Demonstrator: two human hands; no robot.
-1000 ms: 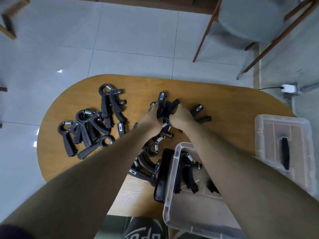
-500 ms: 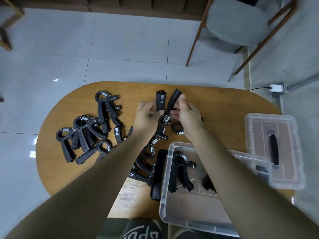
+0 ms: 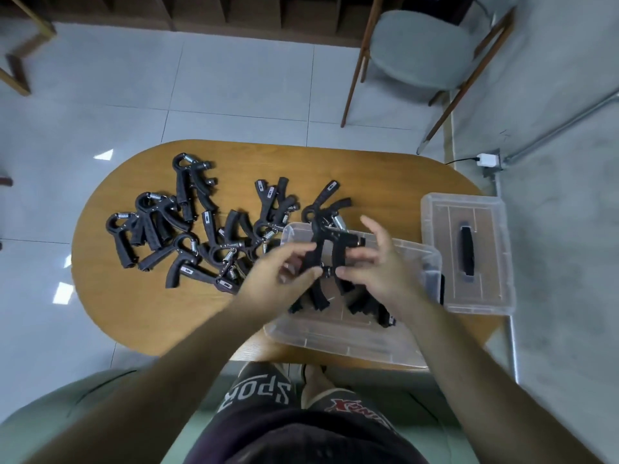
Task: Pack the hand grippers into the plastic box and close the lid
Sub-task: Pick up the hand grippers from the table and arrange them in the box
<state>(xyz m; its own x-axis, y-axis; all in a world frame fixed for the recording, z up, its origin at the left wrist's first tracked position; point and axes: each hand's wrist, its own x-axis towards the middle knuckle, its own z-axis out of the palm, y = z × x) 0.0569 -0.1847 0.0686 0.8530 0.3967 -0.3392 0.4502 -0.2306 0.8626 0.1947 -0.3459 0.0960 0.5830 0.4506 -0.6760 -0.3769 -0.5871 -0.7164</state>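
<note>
A black hand gripper (image 3: pixel 330 249) hangs over the clear plastic box (image 3: pixel 335 343), held on both sides. My left hand (image 3: pixel 284 269) pinches its left handle and my right hand (image 3: pixel 378 266) pinches its right handle, with some right fingers spread. Inside the box lie at least two more black grippers (image 3: pixel 365 304), partly hidden by my hands. Several loose grippers (image 3: pixel 187 226) lie scattered on the wooden table (image 3: pixel 140 309) to the left and behind the box. The clear lid (image 3: pixel 469 259) with a black handle lies flat to the right of the box.
The box sits at the table's near edge, in front of my lap. A grey chair (image 3: pixel 425 51) stands on the tiled floor beyond the table. A white plug (image 3: pixel 487 159) and cable sit by the wall at right.
Both hands have lifted a gripper from the pile on the table and carried it back toward me, over the box. The camera view has shifted, so the table appears further away.
</note>
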